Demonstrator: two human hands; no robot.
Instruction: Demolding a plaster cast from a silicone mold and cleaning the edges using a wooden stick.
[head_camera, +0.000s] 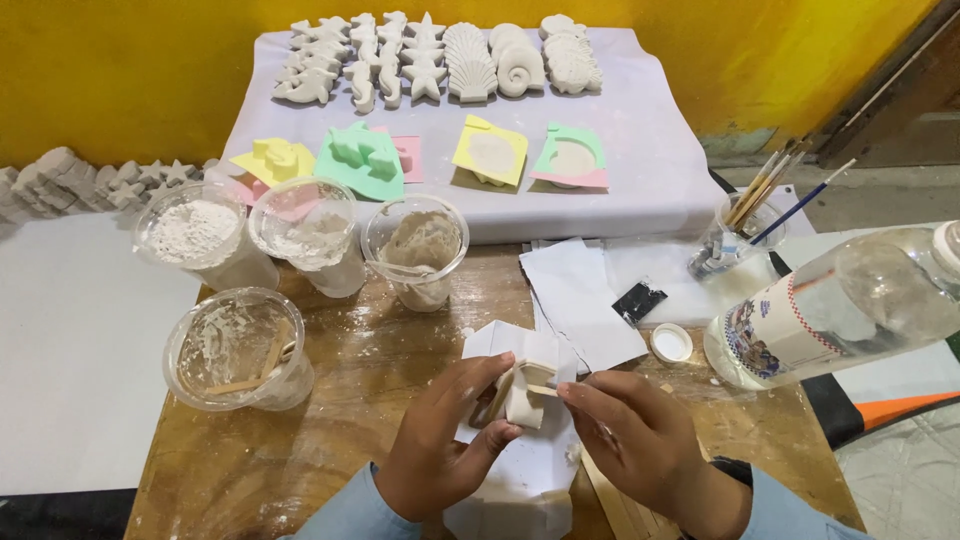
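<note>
Head view: small white plaster cast (524, 398) held just above white paper (520, 470) on the wooden table (330, 440), front centre. Left hand (440, 440) grips the cast from the left, thumb and fingers closed around it. Right hand (635, 435) pinches a thin wooden stick (540, 390) whose tip touches the cast. Just right: white bottle cap (671, 342) and a tilted clear bottle (840, 305). Left: four plastic cups with white powder and mix, nearest one (237, 348) holding sticks. Behind: coloured moulds (360, 160) and rows of finished sea-shape casts (440, 58) on a white sheet.
</note>
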